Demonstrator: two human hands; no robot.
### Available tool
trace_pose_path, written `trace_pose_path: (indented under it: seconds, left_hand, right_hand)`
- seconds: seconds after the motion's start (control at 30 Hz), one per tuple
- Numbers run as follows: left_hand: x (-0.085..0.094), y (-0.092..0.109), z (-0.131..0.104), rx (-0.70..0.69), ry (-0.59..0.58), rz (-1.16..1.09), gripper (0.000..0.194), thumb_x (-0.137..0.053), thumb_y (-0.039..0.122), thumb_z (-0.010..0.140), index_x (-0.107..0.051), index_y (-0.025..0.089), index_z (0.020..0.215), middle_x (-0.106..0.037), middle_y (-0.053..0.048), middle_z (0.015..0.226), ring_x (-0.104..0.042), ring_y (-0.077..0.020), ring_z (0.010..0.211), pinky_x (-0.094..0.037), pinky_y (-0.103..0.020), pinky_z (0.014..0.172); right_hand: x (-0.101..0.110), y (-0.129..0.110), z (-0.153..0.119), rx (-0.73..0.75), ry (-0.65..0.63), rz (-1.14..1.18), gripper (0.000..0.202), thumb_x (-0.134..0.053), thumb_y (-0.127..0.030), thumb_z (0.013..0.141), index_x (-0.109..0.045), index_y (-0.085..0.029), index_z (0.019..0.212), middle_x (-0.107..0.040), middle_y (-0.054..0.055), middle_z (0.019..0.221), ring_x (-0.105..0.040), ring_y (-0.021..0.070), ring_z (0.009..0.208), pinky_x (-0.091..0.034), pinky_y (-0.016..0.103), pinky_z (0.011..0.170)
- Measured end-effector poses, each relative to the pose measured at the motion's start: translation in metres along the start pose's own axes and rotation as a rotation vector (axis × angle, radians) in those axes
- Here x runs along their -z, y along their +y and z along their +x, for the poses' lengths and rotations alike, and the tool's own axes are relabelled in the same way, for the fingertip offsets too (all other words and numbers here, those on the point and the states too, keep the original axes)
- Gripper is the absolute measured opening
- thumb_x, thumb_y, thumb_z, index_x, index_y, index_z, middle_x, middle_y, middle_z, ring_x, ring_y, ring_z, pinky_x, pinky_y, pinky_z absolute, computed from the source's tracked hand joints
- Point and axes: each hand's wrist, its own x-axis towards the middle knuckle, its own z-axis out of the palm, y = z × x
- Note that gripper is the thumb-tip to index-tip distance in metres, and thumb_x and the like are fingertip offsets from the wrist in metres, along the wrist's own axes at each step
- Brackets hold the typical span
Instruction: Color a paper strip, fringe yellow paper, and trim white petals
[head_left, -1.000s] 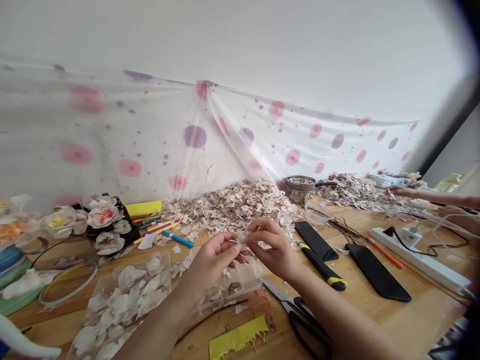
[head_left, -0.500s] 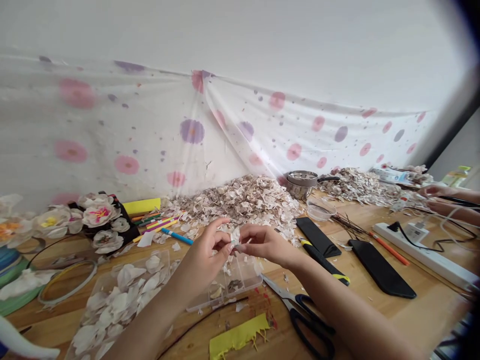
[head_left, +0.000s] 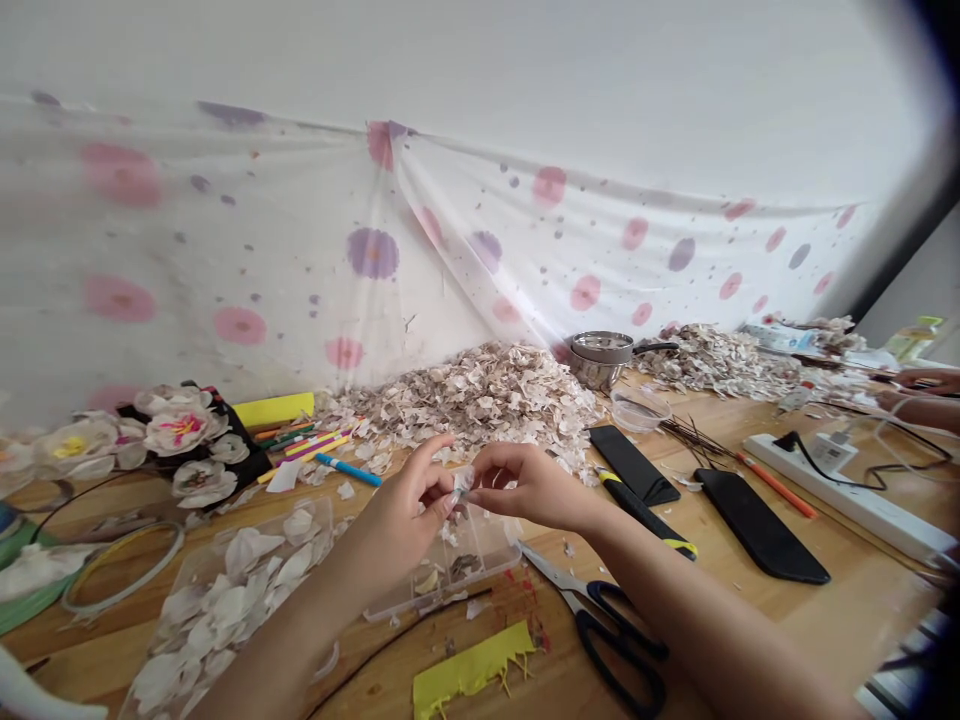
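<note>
- Wooden table (head_left: 847,620): work surface, backed by a spotted sheet (head_left: 300,250) hung along the wall, probably to shield it from mess.
- Heap of pale flakes (head_left: 480,395) piled at the back edge against the sheet; a second heap (head_left: 712,360) lies farther right. Bulk stock, kept out of the working area yet within reach.
- Clear tray of petals (head_left: 232,590) sits at front left, just beside the left forearm; larger sorted pieces appear to be kept close for picking.
- Small divided box (head_left: 465,560) lies directly under both hands, likely so that dropped bits land inside.
- Finished flowers (head_left: 176,430) stand at far left, well apart from the hands.
- Scissors (head_left: 607,630) lie beside the right forearm, blades closed, within easy grasp.
- Yellow fringed strip (head_left: 472,670) lies at the near edge.
- Left hand (head_left: 397,520): thumb and forefinger pinched on one side of a small pale flake (head_left: 463,483); other fingers loosely curled.
- Right hand (head_left: 525,485): fingertips pinched on the flake's other side. The piece is held between both hands above the divided box, raised clear for a close view.
- Another person's hands at far right edge, near the power strip (head_left: 862,510); what they hold cannot be told.
</note>
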Motion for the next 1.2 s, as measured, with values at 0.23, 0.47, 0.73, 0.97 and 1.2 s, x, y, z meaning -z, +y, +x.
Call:
trace_pose_path:
  seconds: [0.23,0.47,0.73,0.97,1.2]
  left_hand:
    - [-0.0048,-0.0029,0.0006,-0.002,-0.047,0.017,0.060,-0.046,0.025,0.084,-0.026,0.022,0.140,-0.053,0.002,0.078,-0.054,-0.0173,0.077,-0.041,-0.034,0.078]
    - [-0.0050,-0.0005,0.0009,0.016,-0.049,0.056,0.058,-0.045,0.027,0.083,-0.029,0.021,0.138,-0.053,0.002,0.079,-0.053,-0.0171,0.077,-0.040,-0.033,0.078]
    - [-0.0060,-0.0015,0.0023,0.021,-0.062,0.038,0.060,-0.046,0.031,0.081,-0.031,0.018,0.137,-0.053,0.001,0.077,-0.054,-0.0186,0.077,-0.041,-0.034,0.078]
    - [-0.0058,-0.0021,0.0046,0.066,-0.062,-0.003,0.055,-0.048,0.033,0.080,-0.037,0.019,0.132,-0.056,0.000,0.078,-0.056,-0.0187,0.078,-0.042,-0.033,0.077]
    - [-0.0048,-0.0090,0.0084,0.099,0.027,-0.136,0.053,-0.052,0.035,0.080,-0.037,0.019,0.128,-0.063,-0.003,0.086,-0.062,-0.0200,0.083,-0.045,-0.035,0.079]
  right_hand:
    - [0.0017,0.0011,-0.0014,-0.050,-0.071,-0.042,0.013,-0.066,-0.028,0.077,-0.065,-0.015,0.081,-0.063,0.001,0.068,-0.054,0.0113,0.060,-0.041,0.023,0.056]
    - [0.0024,0.0006,-0.0014,-0.056,-0.071,-0.111,0.011,-0.062,-0.023,0.078,-0.067,-0.014,0.081,-0.066,0.003,0.072,-0.056,0.0125,0.062,-0.043,0.023,0.057]
    - [0.0031,0.0019,0.0005,-0.026,0.008,-0.157,0.008,-0.061,-0.018,0.076,-0.068,-0.015,0.077,-0.063,0.001,0.067,-0.054,0.0115,0.061,-0.041,0.023,0.057]
    - [0.0049,-0.0002,-0.0009,0.002,0.037,-0.191,0.009,-0.060,-0.018,0.078,-0.068,-0.015,0.077,-0.063,0.001,0.069,-0.055,0.0120,0.062,-0.042,0.023,0.057]
    - [0.0016,0.0051,0.0014,-0.063,0.061,-0.076,0.025,-0.059,-0.038,0.086,-0.067,-0.018,0.098,-0.062,0.001,0.072,-0.055,0.0125,0.064,-0.042,0.023,0.056]
